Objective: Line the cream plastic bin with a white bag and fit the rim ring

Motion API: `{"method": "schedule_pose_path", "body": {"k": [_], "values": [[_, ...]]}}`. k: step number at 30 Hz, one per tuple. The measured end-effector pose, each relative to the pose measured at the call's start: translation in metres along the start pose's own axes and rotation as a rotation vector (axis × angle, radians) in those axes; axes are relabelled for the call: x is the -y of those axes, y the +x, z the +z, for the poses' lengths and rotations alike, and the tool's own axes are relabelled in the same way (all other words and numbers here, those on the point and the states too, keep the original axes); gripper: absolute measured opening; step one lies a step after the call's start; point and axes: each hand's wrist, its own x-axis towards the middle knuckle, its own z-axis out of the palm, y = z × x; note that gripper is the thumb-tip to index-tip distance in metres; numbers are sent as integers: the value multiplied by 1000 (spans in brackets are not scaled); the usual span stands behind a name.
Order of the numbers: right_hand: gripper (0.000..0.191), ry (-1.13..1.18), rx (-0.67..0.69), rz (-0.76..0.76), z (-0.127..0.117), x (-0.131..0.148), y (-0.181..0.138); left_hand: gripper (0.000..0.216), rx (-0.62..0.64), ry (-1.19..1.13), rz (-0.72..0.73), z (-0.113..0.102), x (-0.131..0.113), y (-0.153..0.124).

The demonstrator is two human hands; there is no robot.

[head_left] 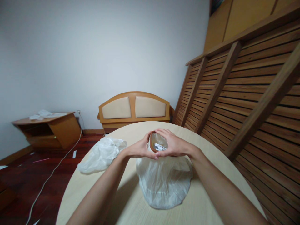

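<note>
A small brown bin (152,144) stands on the round pale wooden table (208,190), with a translucent white plastic bag (164,181) hanging loosely around its body. My left hand (138,149) grips the bin's left rim with its fingers curled. On the right rim my right hand (173,145) does the same, and the fingertips of both hands meet at the front. Something white and crumpled shows inside the bin's opening.
A second crumpled white plastic bag (102,154) lies on the table's left side. Behind the table stand a padded wooden headboard (134,107) and a low wooden cabinet (50,129). A slatted wooden frame (246,93) leans at the right. A white cable (52,173) trails over the dark red floor.
</note>
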Motion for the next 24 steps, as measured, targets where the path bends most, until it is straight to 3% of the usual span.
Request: {"method": "schedule_pose_path", "body": {"k": [11,15,19,24], "values": [[112,44,-6,0,0,0,0,125,41,4,-34,-4,0,-2],[90,72,-23,-25,-6,6,0,131,57,72,-80,-7,2,-5],[55,139,-1,-74,-25,16,-8,147,52,151,-192,-15,11,-11],[33,163,107,-48,-48,21,-23,141,12,221,-134,-25,9,-17]]}}
